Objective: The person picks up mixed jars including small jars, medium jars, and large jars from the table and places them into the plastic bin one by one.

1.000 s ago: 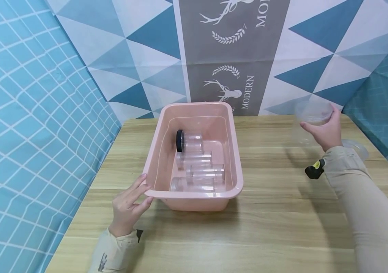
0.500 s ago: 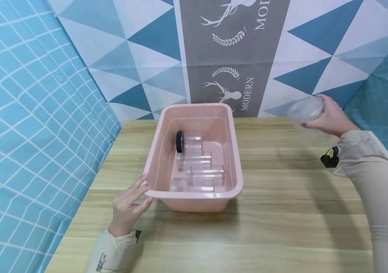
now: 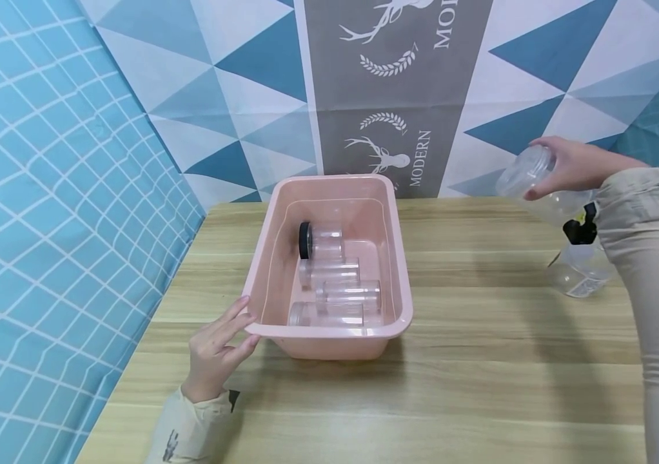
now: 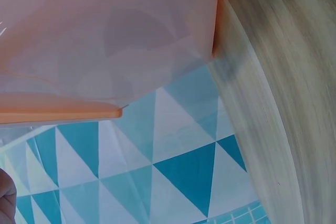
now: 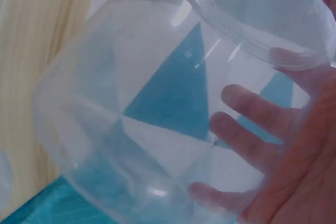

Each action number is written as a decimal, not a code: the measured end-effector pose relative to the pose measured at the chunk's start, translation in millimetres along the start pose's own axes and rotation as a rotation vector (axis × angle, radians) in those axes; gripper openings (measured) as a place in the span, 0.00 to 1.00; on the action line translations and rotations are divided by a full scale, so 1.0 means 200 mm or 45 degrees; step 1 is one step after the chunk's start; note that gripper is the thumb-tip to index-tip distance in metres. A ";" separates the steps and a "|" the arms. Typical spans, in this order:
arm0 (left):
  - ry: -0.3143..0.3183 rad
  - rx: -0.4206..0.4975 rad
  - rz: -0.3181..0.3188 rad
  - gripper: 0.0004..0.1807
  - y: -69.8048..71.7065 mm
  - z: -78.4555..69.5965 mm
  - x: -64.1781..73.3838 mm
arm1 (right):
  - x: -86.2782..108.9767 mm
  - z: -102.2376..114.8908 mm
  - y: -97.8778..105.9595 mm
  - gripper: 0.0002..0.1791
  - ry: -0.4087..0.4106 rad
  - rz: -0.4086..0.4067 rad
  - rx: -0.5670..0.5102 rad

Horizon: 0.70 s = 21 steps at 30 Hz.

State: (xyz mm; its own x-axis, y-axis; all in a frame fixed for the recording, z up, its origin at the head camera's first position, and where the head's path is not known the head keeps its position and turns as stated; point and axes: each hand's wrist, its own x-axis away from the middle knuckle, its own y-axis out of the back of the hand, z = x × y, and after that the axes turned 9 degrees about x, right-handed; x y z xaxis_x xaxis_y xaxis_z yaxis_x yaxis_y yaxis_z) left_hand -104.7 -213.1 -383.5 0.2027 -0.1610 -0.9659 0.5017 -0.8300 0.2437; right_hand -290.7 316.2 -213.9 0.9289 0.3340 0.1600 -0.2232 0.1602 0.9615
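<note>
My right hand (image 3: 581, 164) holds a large clear plastic jar (image 3: 523, 173) raised above the table at the far right. The jar is tilted, its ringed neck pointing up and left in the head view. In the right wrist view, fingers (image 5: 257, 109) spread along the jar's clear side. Below that wrist stands another clear jar (image 3: 579, 277) with a label, partly hidden by the sleeve. At the front left corner of a pink tub (image 3: 402, 270), my left hand (image 3: 216, 354) touches the rim with fairly straight fingers. Only a sliver of it shows in the left wrist view.
Inside the tub lie several clear jars on their sides, one a black-lidded jar (image 3: 322, 240). The tub stands on a wood-grain table (image 3: 469, 386). Patterned cloth (image 3: 265, 84) rises behind the table, with blue checked cloth (image 3: 62, 193) along the left.
My right hand has lifted the large jar and moved it right, tipping it over. More of the labelled jar beneath the arm now shows. My left hand and the tub have stayed put.
</note>
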 end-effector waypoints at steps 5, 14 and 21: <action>-0.006 0.010 -0.032 0.28 -0.01 0.00 0.00 | -0.03 0.06 0.07 0.52 0.037 0.087 -0.013; -0.011 0.018 -0.031 0.28 -0.01 0.00 0.00 | -0.10 0.26 0.17 0.50 0.137 0.208 0.049; -0.017 0.018 -0.035 0.28 -0.01 0.00 0.00 | -0.15 0.52 0.18 0.52 0.193 0.307 0.058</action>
State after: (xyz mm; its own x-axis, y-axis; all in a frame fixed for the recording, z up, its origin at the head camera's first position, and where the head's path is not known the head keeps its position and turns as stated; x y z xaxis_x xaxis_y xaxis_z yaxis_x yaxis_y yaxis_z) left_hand -105.9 -211.7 -383.2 0.1777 -0.1451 -0.9733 0.4952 -0.8415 0.2159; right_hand -295.5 214.8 -160.5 0.7949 0.4931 0.3535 -0.4158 0.0185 0.9093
